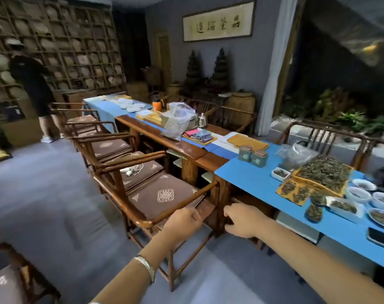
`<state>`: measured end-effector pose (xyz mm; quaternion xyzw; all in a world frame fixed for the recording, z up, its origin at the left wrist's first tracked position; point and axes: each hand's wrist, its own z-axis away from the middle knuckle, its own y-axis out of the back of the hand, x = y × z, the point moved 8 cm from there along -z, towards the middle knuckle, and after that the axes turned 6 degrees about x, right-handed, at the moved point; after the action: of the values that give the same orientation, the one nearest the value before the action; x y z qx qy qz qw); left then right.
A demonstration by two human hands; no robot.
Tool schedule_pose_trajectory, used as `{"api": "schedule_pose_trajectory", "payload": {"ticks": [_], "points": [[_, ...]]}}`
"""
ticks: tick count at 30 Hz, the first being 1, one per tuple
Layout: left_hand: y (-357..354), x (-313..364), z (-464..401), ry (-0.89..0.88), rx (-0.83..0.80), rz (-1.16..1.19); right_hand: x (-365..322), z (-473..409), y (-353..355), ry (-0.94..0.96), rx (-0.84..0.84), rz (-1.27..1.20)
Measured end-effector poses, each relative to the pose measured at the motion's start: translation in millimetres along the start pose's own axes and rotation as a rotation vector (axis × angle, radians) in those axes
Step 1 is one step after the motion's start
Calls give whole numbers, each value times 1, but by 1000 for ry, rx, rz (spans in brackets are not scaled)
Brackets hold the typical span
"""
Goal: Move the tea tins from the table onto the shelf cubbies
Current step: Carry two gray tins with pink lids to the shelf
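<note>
My left hand (182, 220) and right hand (241, 220) stretched forward side by side, fingers loosely curled, holding nothing, two green tea tins (252, 156) touching on the blue counter (248, 178) far right, shelf cubbies (61, 47) far left

The long table (186, 148) is brown wood with a glossy, polished top, partly covered by smooth matt blue sheets (248, 178). Two tea tins (252, 156) look like matt grey-green metal with coppery lids. The chairs (129, 172) are polished reddish wood with brown cloth cushions (164, 194) bearing pale woven patterns. A crinkled clear plastic bag (177, 121) stands by a pale wooden tray (247, 141). White glossy bowls (360, 194) look like ceramic. The left wrist wears a shiny metal bangle (146, 267). The wall shelf (61, 47) is dark, dull wood.
</note>
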<state>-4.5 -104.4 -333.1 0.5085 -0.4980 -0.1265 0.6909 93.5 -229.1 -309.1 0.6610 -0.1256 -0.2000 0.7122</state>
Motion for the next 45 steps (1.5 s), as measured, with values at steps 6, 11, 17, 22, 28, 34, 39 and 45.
{"api": "schedule_pose_trajectory", "payload": {"ticks": [6,11,17,22,28,34,39,45], "points": [[-55,63,-140,-162,-170,-46,132,-67,7,-209,43,-27],[-86,118,-269,-241,-222,-64,242,-120,22,-336,52,-41],[-123,153,-378,-223,-313,62,338,-182,37,-408,25,-8],[-156,139,-481,-213,-365,53,405,-258,33,-449,2,-12],[-192,115,-634,-136,-426,70,488,-375,7,-541,-36,-68],[-233,118,-751,-177,-503,-14,559,-454,-22,-658,-102,-152],[-276,115,-802,-176,-576,-53,595,-480,-55,-724,-188,-148],[-315,111,-839,-239,-587,-133,621,-504,-91,-768,-177,-188]]}}
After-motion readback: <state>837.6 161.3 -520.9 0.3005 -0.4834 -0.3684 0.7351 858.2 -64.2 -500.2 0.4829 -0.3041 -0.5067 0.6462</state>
